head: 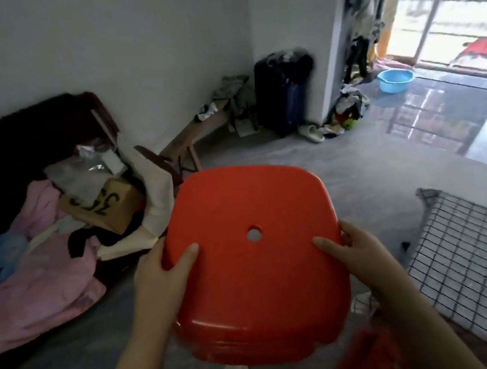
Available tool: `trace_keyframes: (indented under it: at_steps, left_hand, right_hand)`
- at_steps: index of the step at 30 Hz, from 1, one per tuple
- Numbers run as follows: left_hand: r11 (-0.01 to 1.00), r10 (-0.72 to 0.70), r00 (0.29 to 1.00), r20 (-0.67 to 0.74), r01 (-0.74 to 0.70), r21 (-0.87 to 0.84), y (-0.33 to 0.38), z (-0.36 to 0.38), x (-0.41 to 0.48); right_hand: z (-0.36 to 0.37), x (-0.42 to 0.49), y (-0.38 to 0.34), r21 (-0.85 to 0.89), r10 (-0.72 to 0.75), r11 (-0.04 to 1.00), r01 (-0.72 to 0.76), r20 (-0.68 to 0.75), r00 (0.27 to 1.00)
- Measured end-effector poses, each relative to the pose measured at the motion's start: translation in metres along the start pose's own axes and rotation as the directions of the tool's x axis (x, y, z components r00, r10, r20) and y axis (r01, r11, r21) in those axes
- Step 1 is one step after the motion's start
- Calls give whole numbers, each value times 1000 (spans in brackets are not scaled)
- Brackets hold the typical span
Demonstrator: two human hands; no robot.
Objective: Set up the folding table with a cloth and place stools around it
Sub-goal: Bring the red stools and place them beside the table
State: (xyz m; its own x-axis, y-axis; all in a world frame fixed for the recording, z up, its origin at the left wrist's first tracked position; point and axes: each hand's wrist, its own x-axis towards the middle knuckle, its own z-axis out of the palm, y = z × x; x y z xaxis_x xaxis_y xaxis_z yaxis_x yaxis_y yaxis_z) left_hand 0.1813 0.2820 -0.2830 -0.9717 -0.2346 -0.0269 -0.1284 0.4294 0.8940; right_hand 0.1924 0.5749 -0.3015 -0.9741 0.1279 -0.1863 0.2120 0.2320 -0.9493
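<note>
Above the floor, both hands gripping red stools (255,262), box (107,207) marked "35"

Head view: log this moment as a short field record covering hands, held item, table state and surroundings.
held item: red stool, seat up, round hole in the seat; layered rims at its near edge suggest a stack
left hand: grips the seat's left edge, thumb on top
right hand: grips the seat's right edge, thumb on top
table: checked cloth covers a surface at right; table itself hidden
surroundings: clothes pile left, wooden bench by wall, blue basin near doorway
</note>
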Motion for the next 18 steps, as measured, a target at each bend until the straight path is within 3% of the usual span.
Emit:
trace_keyframes:
  at_steps: [4,9,14,18]
  left_hand:
    - [990,92,985,149,-106,91,10,49,110]
    - [981,136,917,375,-178,79,36,139,218]
    - [996,30,840,541,-69,51,59,267,286]
    - [994,-85,810,580,25,110,47,387,332]
  right_hand:
    - [-8,59,4,57,89,995,-81,-168,982]
    - [-39,120,18,144,186,979,-143,-353,917]
    - [-91,194,59,248,289,949,-192,-455,842]
    - [-142,271,120,342,385,908,-242,-454,803]
